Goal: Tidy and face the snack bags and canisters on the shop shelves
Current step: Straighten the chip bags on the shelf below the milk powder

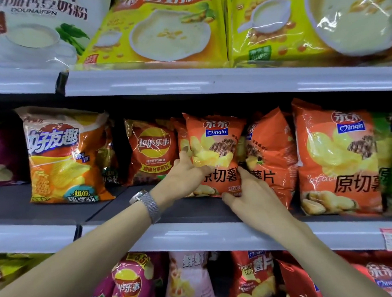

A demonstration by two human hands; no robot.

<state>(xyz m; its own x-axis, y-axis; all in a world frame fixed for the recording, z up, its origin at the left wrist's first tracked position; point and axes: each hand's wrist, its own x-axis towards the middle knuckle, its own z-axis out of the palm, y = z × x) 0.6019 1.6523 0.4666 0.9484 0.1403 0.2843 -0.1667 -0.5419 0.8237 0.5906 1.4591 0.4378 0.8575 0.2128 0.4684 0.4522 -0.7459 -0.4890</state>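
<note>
An orange Qinqin chip bag (215, 138) stands upright on the middle shelf (209, 235), front facing me. My left hand (185, 172), with a metal watch on the wrist, grips the bag's left edge, fingers curled behind it. My right hand (251, 192) holds the bag's lower right edge, thumb near the bottom corner and fingers reaching between it and a second orange Qinqin bag (270, 151) right beside it. A larger Qinqin bag (336, 162) stands further right.
A Lay's bag (150, 151) sits set back to the left, and an orange honeycomb-print bag (63, 157) stands nearer the shelf front. Soy powder bags (163, 29) fill the upper shelf. More chip bags (188, 277) line the lower shelf. A purple bag (1, 155) is at far left.
</note>
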